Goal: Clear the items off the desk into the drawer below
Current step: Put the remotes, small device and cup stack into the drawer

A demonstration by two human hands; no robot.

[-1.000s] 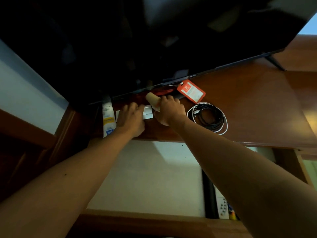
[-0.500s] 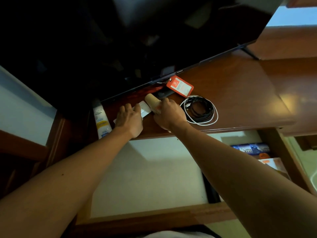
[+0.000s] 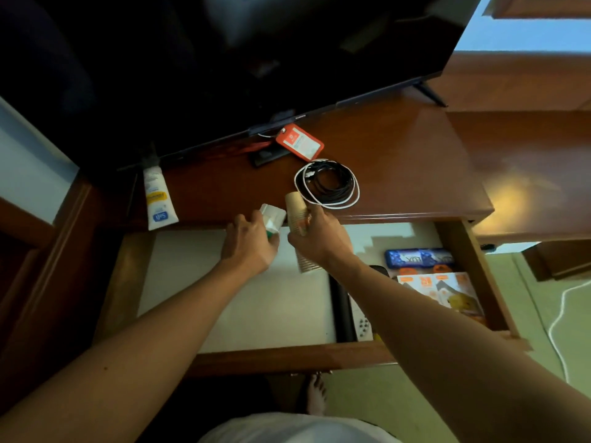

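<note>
My left hand (image 3: 249,243) grips a small white packet (image 3: 272,218) with a green mark, held over the back edge of the open drawer (image 3: 287,356). My right hand (image 3: 319,238) is closed around a stack of brown paper cups (image 3: 297,219), tilted, above the drawer's white floor. On the wooden desk (image 3: 415,161) lie a white tube (image 3: 156,196), a coil of black and white cables (image 3: 327,183), an orange card holder (image 3: 300,142) and a dark flat object (image 3: 265,155) under the screen.
A large dark screen (image 3: 224,59) overhangs the back of the desk. The drawer's right side holds a blue packet (image 3: 419,258), an orange box (image 3: 444,290), a black bar (image 3: 340,308) and a white remote (image 3: 361,321). A white cord (image 3: 559,318) runs on the floor.
Both hands have lifted off the desk and pulled back toward me, carrying the white packet and the cups over the drawer. The camera has tilted down, showing more of the drawer.
</note>
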